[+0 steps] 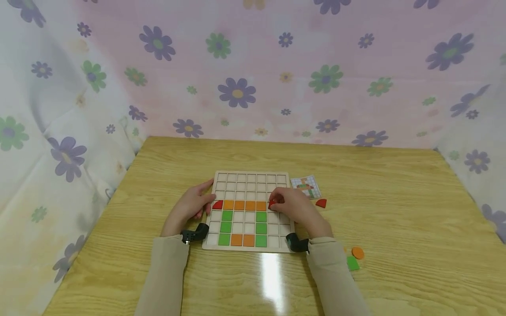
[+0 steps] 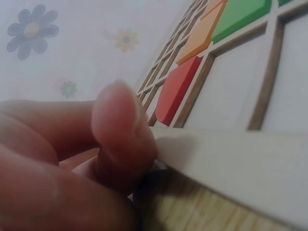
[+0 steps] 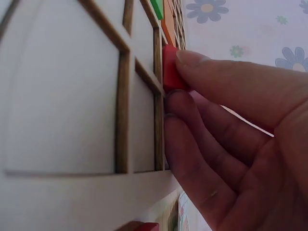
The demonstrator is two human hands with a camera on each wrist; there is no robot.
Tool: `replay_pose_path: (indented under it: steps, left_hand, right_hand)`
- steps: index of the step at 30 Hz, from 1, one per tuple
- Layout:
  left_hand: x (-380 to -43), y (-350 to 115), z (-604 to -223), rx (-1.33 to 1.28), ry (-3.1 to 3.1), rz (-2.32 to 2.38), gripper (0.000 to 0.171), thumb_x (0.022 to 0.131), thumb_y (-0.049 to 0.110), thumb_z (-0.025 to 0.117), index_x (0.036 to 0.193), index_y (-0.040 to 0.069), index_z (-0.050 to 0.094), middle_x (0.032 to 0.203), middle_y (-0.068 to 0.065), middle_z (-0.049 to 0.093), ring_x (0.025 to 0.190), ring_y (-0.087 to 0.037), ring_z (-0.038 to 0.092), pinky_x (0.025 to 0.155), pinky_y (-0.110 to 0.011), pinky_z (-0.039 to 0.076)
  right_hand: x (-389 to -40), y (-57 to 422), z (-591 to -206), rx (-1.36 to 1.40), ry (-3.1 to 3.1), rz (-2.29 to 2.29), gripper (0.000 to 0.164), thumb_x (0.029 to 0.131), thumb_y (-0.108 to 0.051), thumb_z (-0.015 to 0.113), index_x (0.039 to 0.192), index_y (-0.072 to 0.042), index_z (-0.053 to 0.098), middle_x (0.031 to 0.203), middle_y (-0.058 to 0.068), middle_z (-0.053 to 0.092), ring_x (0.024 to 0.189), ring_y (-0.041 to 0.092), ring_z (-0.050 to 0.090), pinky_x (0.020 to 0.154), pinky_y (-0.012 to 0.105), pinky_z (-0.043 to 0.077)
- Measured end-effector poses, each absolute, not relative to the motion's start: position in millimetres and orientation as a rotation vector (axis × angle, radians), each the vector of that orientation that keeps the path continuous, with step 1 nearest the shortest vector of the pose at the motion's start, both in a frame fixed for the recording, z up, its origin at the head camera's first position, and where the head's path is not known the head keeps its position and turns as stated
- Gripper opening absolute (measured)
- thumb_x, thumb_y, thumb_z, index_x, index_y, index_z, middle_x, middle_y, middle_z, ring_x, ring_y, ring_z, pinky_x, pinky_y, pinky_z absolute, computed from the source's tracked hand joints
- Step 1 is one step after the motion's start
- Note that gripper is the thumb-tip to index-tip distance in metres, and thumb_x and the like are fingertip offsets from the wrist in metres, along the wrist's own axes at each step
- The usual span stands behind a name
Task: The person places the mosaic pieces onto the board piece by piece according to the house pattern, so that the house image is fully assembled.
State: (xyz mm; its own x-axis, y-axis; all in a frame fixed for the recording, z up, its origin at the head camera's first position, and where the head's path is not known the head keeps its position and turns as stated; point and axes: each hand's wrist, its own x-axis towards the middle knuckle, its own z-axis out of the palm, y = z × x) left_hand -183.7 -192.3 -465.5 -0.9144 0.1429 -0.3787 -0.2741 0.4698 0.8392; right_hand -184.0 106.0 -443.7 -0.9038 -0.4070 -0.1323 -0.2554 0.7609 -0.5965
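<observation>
A pale wooden grid board (image 1: 240, 186) lies on the table with orange and green square tiles in several of its cells. My left hand (image 1: 193, 202) holds the board's left edge, its thumb (image 2: 118, 115) at the rim beside a red quarter-round tile (image 1: 218, 205) set in a cell. Between thumb and fingers my right hand (image 1: 296, 206) pinches another red quarter-round tile (image 3: 172, 70), at the cell just right of the orange row (image 1: 239, 205). That tile touches the board; whether it sits fully in the cell is hidden by the fingers.
A printed pattern card (image 1: 312, 182) lies at the board's upper right, with a loose red quarter-round tile (image 1: 321, 203) below it. By the right sleeve are an orange round tile (image 1: 357, 253) and a green tile (image 1: 352, 263). Flowered cloth (image 1: 269, 114) hangs behind the table.
</observation>
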Motion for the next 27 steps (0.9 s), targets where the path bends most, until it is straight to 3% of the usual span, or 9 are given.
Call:
replay_pose_path:
  steps: [27]
  left_hand:
    - [-182.8,-192.1,-465.5,-0.146,2.305,1.449,0.055,0.09,0.028,0.052,0.139,0.034,0.028,0.058,-0.013,0.054,0.035,-0.015,0.035,0.035,-0.023,0.03]
  right_hand:
    - [-183.2,101.5,-441.0,-0.52,2.736,-0.77,0.005,0.082,-0.023,0.065,0.085,-0.018,0.064,0.075,-0.008,0.055,0.068,0.011,0.049,0.064,0.027,0.041]
